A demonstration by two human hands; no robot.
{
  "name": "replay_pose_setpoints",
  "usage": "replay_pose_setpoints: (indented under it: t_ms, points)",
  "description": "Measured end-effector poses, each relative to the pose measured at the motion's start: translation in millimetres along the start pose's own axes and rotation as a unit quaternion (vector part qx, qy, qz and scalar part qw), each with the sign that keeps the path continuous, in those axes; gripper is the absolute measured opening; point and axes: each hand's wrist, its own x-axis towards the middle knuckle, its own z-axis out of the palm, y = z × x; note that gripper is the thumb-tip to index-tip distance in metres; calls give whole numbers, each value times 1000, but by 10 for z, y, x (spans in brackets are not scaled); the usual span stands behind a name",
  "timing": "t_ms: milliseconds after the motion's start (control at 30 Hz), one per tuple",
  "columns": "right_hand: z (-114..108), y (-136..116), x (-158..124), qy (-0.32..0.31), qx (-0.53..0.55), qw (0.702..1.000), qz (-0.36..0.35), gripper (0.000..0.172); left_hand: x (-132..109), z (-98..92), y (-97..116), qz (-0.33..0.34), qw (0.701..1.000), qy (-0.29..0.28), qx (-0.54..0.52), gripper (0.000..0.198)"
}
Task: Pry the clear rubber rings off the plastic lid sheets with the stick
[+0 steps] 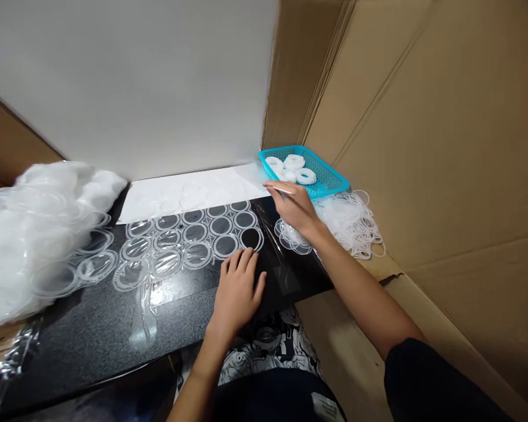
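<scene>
Laying-out seems to be in hand: the left hand (237, 287) lies flat and empty on the glossy black board (114, 328) near its right edge. The right hand (295, 210) pinches a thin pale piece (276, 188) over the far right corner, beside the turquoise plastic basket (330, 177). Fifteen clear plastic rings (195, 233) sit in three rows of five, with a few more to the left, and the basket holds four white rolls (294, 160); so limp a piece calls for a light pinch.

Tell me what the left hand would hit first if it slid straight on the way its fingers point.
The left hand, flat on the glossy black board, would probably first meet the clear round plastic rings just beyond its fingertips.
</scene>
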Motion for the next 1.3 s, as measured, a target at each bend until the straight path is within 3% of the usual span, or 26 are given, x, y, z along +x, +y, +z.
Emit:
replay_pose_setpoints:
  t_ms: [200, 267, 333, 400, 533, 633, 733, 867, 1067, 1200, 1300]
  points:
    - [-775, 251, -825, -25, -12, 989, 146, 28, -43, -31, -28, 8, 999, 3, -42, 36]
    - [-958, 270, -997, -13, -27, 988, 155, 26, -46, -36, -33, 10, 999, 8, -50, 35]
    - [-1003, 186, -1046, 8, -13, 990, 142, 26, -42, -42, -31, 13, 998, 16, -55, 33]
    - [-881, 18, -980, -12, 44, 993, 110, 24, -43, -51, -22, 15, 998, 32, -53, 31]
    - [-247, -300, -655, -187, 186, 965, 0, 22, -120, -69, -4, -20, 997, 69, -2, 30]
    - [275, -352, -426, -270, 237, 932, -45, 21, -243, -84, -13, -58, 995, 76, 40, 35]
    - [606, -280, -335, -310, 261, 913, -49, 21, -351, -112, -29, -69, 994, 67, 54, 40]
    - [732, -179, -376, -314, 287, 904, -39, 22, -391, -150, -19, -76, 994, 52, 66, 42]
    - [729, -173, -415, -296, 254, 915, -101, 22, -351, -165, 10, -93, 992, 30, 78, 42]
    - [783, -151, -468, -258, 203, 920, -213, 26, -310, -154, 1, -104, 991, 21, 77, 44]
    - [827, -154, -466, -212, 84, 926, -301, 28, -289, -143, 1, -112, 991, 20, 76, 45]
